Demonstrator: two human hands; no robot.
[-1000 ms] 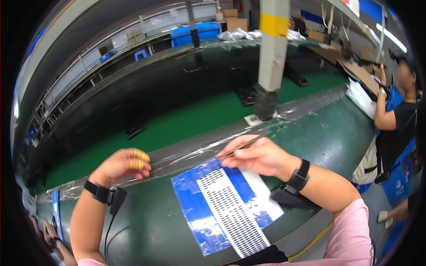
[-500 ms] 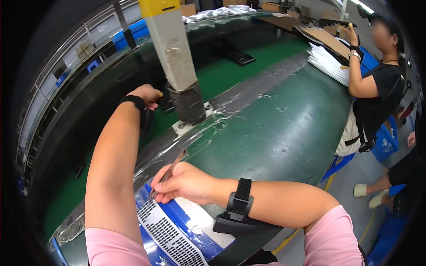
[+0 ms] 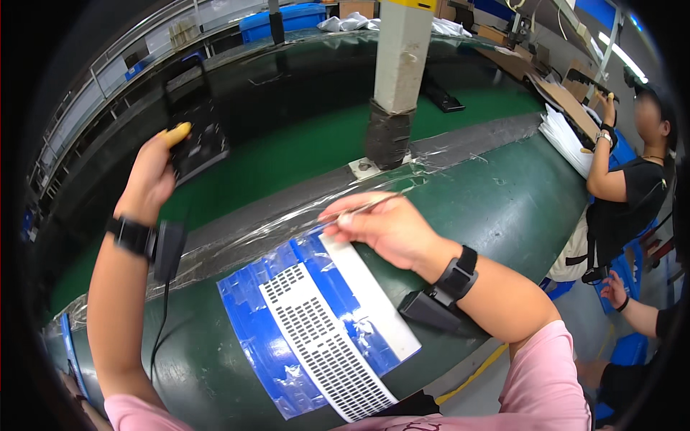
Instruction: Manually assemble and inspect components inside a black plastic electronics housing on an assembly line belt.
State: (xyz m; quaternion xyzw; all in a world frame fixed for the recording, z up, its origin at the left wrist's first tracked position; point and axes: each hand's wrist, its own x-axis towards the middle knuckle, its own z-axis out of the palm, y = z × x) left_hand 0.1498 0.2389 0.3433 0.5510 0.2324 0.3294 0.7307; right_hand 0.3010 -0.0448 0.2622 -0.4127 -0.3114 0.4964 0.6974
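My left hand [image 3: 152,169], with a yellow finger cot [image 3: 178,133] on one finger, reaches over the dark green conveyor belt at the left. Its fingers are at the edge of a black flat rectangular part [image 3: 203,152], closed on it as far as the blur shows. In front of my body, my right hand [image 3: 388,228] is closed around thin metal tweezers [image 3: 372,204]. Below it lies a white sheet with rows of small black rectangular pieces [image 3: 316,334], on a blue taped board [image 3: 248,309] with a white strip [image 3: 370,298] along its right side.
A grey post [image 3: 399,72] with a black-wrapped foot stands between belt and green worktop [image 3: 489,194]. Another black part [image 3: 447,100] lies on the belt beyond. White bags [image 3: 564,140] and cardboard are at the far right, beside a co-worker [image 3: 632,172]. A cable hangs from my left wrist device.
My left hand has moved left, away from the post, with the black part beside it. My right hand has lifted off the sheet, tweezers still held. The view has shifted, showing more of the sheet.
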